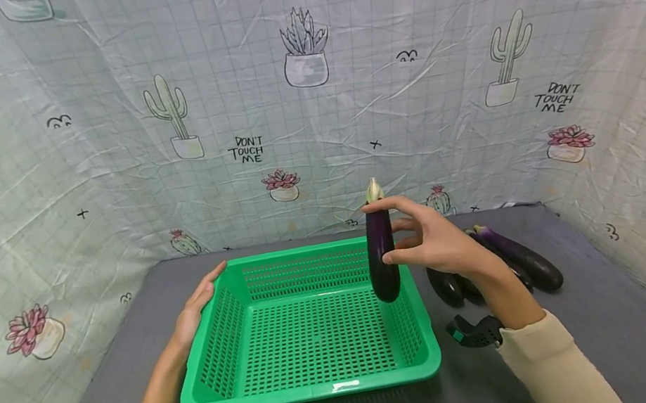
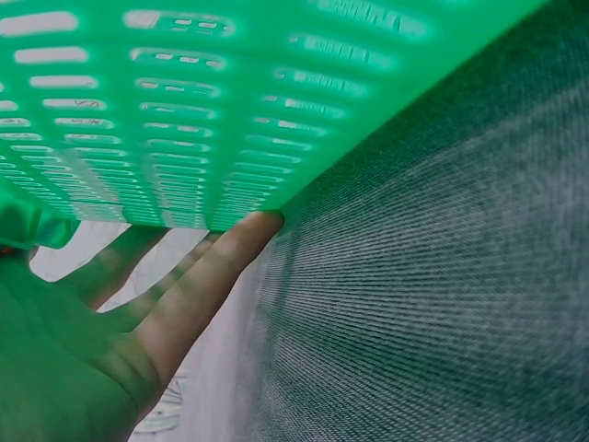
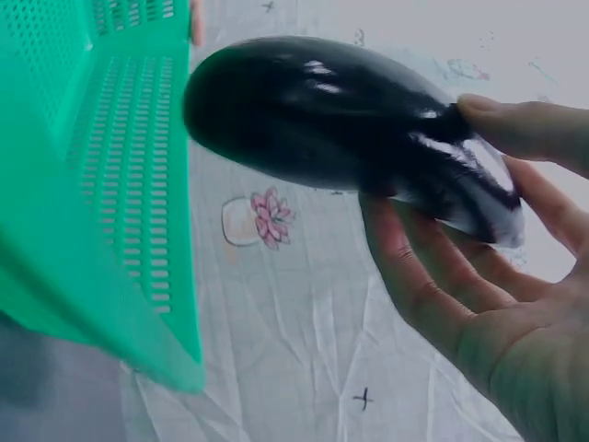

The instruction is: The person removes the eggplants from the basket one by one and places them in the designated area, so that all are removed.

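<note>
Between the thumb and fingers of my right hand (image 1: 431,237) is a glossy dark purple eggplant (image 1: 381,249). In the head view it hangs upright, pale stem end up, overlapping the right wall of a green plastic basket (image 1: 313,392). The right wrist view shows the eggplant (image 3: 285,115) pinched near one end, its rounded end pointing toward the basket rim (image 3: 189,276). At the basket's left side, my left hand (image 1: 190,313) lies along the outside near the rim. Its fingers (image 2: 207,281) stretch out straight against the slotted wall in the left wrist view.
Several more eggplants (image 1: 528,260) lie on the grey tabletop (image 1: 603,340) to the right of the basket, partly hidden behind my right hand and wrist. A printed cactus curtain (image 1: 376,100) encloses the table at the back and sides.
</note>
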Tool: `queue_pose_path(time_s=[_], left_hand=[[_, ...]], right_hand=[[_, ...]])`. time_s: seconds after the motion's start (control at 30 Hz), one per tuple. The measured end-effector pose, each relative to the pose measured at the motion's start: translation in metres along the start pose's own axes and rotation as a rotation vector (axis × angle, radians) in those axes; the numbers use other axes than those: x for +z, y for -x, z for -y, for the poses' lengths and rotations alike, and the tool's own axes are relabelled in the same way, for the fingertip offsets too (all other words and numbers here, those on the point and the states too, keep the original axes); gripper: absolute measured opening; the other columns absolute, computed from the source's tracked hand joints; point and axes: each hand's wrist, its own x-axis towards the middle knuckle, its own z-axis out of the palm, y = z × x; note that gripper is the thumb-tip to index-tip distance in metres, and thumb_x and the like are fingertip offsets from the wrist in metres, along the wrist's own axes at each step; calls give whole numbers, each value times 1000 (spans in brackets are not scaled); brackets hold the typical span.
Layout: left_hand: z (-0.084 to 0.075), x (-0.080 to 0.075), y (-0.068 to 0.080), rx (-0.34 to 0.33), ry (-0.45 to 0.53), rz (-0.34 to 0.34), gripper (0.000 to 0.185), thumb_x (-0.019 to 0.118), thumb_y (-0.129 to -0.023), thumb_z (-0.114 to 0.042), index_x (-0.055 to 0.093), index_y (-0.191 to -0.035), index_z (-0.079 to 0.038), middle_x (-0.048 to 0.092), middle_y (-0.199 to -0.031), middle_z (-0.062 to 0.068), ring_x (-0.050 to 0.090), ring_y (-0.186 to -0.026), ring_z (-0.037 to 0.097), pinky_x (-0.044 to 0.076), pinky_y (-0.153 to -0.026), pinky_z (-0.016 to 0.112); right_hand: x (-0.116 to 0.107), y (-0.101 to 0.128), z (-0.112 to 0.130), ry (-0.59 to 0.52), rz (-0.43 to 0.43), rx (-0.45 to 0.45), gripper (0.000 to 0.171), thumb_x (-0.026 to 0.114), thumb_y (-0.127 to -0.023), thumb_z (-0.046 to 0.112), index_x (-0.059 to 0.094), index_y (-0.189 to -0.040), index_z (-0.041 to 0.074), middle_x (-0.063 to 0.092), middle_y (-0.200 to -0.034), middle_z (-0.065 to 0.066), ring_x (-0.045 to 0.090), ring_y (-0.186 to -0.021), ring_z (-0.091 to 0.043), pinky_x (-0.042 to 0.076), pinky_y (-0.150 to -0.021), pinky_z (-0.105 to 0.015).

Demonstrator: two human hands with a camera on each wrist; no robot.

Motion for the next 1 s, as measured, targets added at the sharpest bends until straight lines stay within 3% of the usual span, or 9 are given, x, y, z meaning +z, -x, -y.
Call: queue_pose_path(time_s=[0.1, 0.33, 0.57, 0.77, 0.83, 1.0], left_hand=[[1, 0, 0, 7, -4, 4, 56, 17, -116, -26, 12, -164, 4, 8, -170, 26, 36, -137, -15, 34, -106, 8], [0, 0, 0, 5, 9, 5, 57, 17, -116, -25, 11, -164, 5, 5, -169, 30, 37, -136, -16, 35, -106, 8], [0, 0, 0, 11, 1, 4, 57, 17, -116, -27, 11, -164, 5, 4, -168, 32, 36, -136, -16, 34, -106, 8], [2, -2, 0, -5, -40, -14, 57, 18, -116, -28, 15, -164, 2, 8, -171, 27, 30, -139, -14, 30, -105, 6], [1, -1, 0, -12, -38, -15, 56, 18, -116, -28, 15, -164, 2, 8, -171, 27, 29, -142, -9, 31, -105, 7], [-3, 2, 0, -8, -44, -22, 56, 19, -116, -26, 16, -163, 4, 7, -169, 31, 22, -153, 19, 31, -105, 7]], right_hand=[[-5, 7, -2, -5, -37, -12, 73, 78, -91, 2, 45, -154, 18, 40, -161, -12, 64, -125, -35, 61, -89, -40], [-14, 20, -7, 16, -97, -82, 74, 75, -91, -3, 44, -156, 12, 33, -165, -13, 64, -123, -6, 60, -92, -31], [-24, 30, -15, 55, -158, -126, 69, 71, -93, -6, 45, -156, 9, 41, -159, -18, 62, -125, -2, 56, -97, -23], [-34, 37, -22, 29, -183, -157, 64, 68, -93, -10, 47, -152, 1, 48, -153, -5, 60, -128, -5, 55, -99, -21], [-37, 39, -23, 17, -185, -173, 64, 68, -93, -12, 46, -152, 0, 50, -152, -1, 60, -128, -7, 55, -99, -21], [-47, 44, -24, 17, -192, -179, 65, 66, -93, -14, 46, -153, 1, 51, -152, 4, 64, -125, -6, 56, -96, -21]])
